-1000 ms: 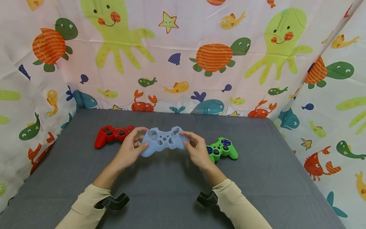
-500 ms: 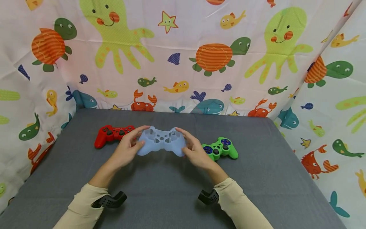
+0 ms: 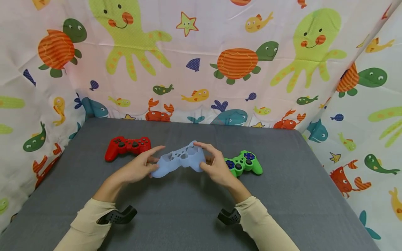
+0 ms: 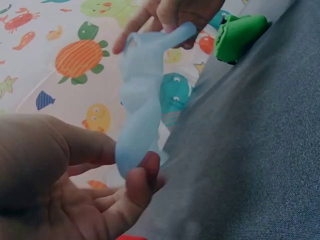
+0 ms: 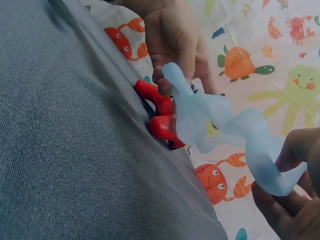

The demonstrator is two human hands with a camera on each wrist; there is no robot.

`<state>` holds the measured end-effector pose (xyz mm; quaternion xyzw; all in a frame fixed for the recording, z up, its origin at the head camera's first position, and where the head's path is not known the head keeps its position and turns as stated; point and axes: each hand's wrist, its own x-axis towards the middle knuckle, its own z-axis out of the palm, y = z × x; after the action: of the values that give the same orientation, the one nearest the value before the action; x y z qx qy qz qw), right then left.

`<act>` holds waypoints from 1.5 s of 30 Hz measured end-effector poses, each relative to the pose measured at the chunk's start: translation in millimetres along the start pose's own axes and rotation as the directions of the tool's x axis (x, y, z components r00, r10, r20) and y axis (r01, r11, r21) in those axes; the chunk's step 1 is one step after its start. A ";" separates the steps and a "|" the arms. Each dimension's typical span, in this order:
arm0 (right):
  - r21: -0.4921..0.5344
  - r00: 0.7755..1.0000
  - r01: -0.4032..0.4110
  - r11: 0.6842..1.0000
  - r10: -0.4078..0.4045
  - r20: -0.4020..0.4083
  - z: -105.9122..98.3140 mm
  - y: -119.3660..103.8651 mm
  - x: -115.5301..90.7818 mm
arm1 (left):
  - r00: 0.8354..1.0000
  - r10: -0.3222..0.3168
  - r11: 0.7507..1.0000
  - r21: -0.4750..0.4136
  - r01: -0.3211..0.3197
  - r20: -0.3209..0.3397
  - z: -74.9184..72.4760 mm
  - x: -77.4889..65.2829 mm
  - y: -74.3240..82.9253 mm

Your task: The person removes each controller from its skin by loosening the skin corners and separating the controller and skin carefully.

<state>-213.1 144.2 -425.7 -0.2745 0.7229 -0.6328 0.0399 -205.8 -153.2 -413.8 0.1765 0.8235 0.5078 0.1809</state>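
Observation:
A pale blue, translucent silicone controller cover (image 3: 180, 158), with cut-outs in its face, is held above the table between both hands. It looks twisted, its left end lower than its right. The left hand (image 3: 138, 169) pinches the left grip between thumb and fingers, as the left wrist view shows on the cover (image 4: 140, 110). My right hand (image 3: 218, 167) pinches the other grip, thumb in front and fingers behind. Behind the left hand lies a red game controller (image 3: 125, 148). A green game controller (image 3: 243, 163) lies just right of the right hand, its left part hidden.
A grey cloth covers the table (image 3: 176, 216). Behind it and at both sides hangs a white curtain (image 3: 176, 62) printed with sea animals. A black wrist camera (image 3: 120, 215) sits on each forearm, at the cuff of a beige sleeve (image 3: 86, 223).
The cover first tips so its front edge faces the head camera more. Then its left end drops and it twists, as the left hand turns and lowers. The controllers on the table stay put.

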 end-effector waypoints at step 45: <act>-0.105 0.986 -0.087 0.991 0.101 0.130 13.4 -3.7 -7.0 | 0.978 0.124 0.990 -0.051 -0.134 -0.169 -8.6 -25.4 -9.4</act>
<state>-200.5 135.2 -426.9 -0.2839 0.7612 -0.5735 0.1050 -188.8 -175.8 -415.7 0.1811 0.8062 0.5569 0.0841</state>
